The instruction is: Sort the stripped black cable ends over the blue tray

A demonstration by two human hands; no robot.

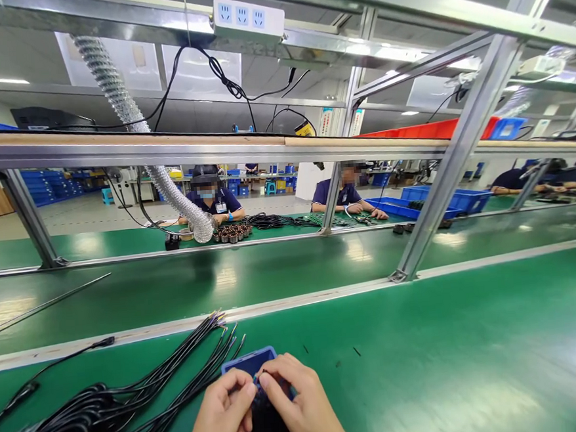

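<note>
Item: small blue tray (251, 363), rimmed, dark inside, lying flat on the green desk (450, 349) at the bottom centre of the view, directly in front of the person. Taken as the landmark for all entries below.

Left hand (223, 411): rested over the near left part of the tray, thumb and forefinger pinched on something tiny above it; what it pinched was too small to identify.

Right hand (301, 406): over the near right part of the tray, fingertips closed and meeting those of the left hand at the same point. Judged: both hands worked one small piece over the tray so that anything dropped would land inside it.

Black cables (108, 406): a loose bundle just left of the tray, stripped coloured ends fanned toward it, probably laid so for easy reach.

Single black lead (61, 360): left of the tray, beyond the bundle, lying apart.

Small dark scraps (356, 351): on the desk, just right of the tray.

Surface: glossy green mat, divided beyond the tray by pale strips and a conveyor lane.

Room: metal frame uprights (444, 185) beyond the tray; power strip (248, 18) overhead; ribbed silver duct (167, 185) hanging left. Co-workers (213, 201) in dark shirts sat opposite, well beyond the tray, beside blue bins (445, 200).
</note>
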